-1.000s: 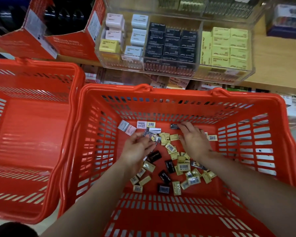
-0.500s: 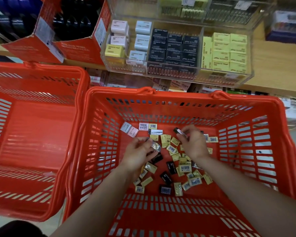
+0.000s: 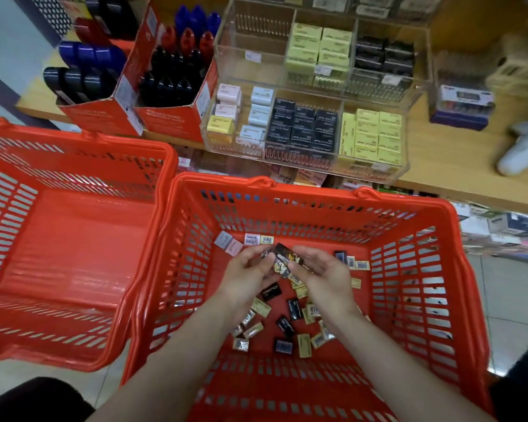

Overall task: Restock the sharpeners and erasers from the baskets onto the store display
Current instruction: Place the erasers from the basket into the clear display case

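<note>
Over basket (image 3: 457,269): both hands' grip (image 3: 282,263) round packets (image 3: 282,258)

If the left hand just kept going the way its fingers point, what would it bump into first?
Almost at once the right hand. The left hand points right and slightly away from the person, pinching small packets that both hands hold over the basket. How deep each sits is unclear, so they may already be touching.

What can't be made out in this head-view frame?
- Items held: the left hand and right hand cover part of the bundle, so their count is unclear.
- Loose packets' print: too small.
- White object on the shelf: blurred.
- Left basket: cut off by the left edge.
</note>
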